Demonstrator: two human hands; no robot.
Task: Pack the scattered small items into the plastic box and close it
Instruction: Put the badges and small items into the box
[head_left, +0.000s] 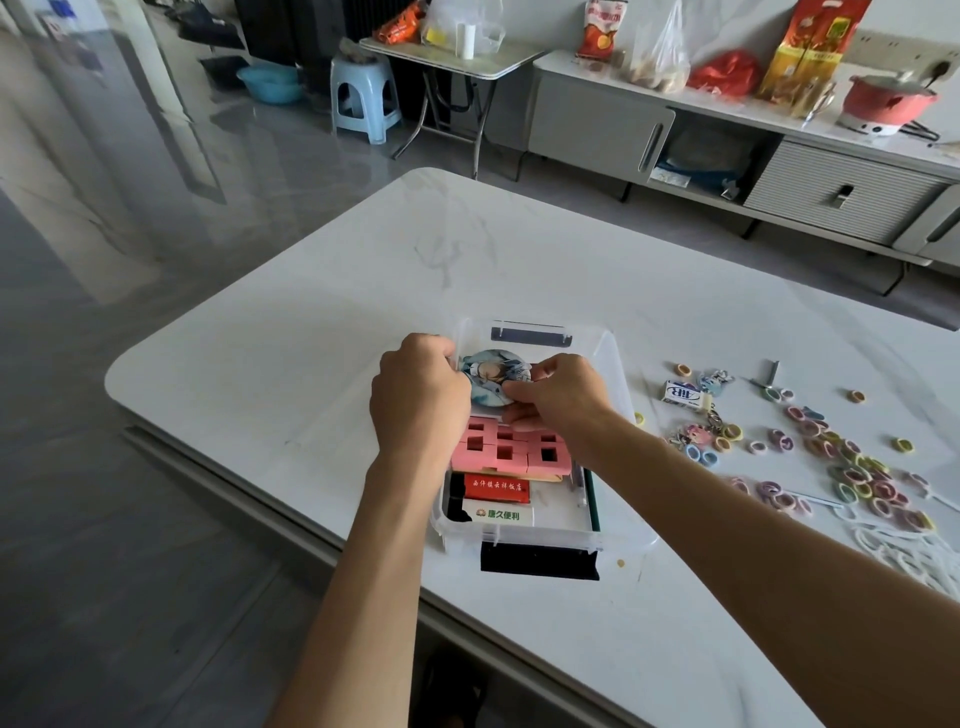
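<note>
We are partway through. The plastic box (615, 374) sits open near the near-left edge of the desk (311, 338). It already holds pink foam blocks (511, 449), a red packet (496, 487) and a white packet (498, 514). Our left hand (421, 395) and right hand (561, 400) each grip an edge of a round picture badge (491, 374) over the box's far end. Toward the desk's right edge, a heap of hair ties (862, 483), keychains (696, 436) and an eraser (681, 393) still lie loose. We judge that much of the packing, and the closing, is still to do.

Open table (311, 312) left of the box (615, 364); hair rings (862, 478) and keychains (696, 436) at right.
</note>
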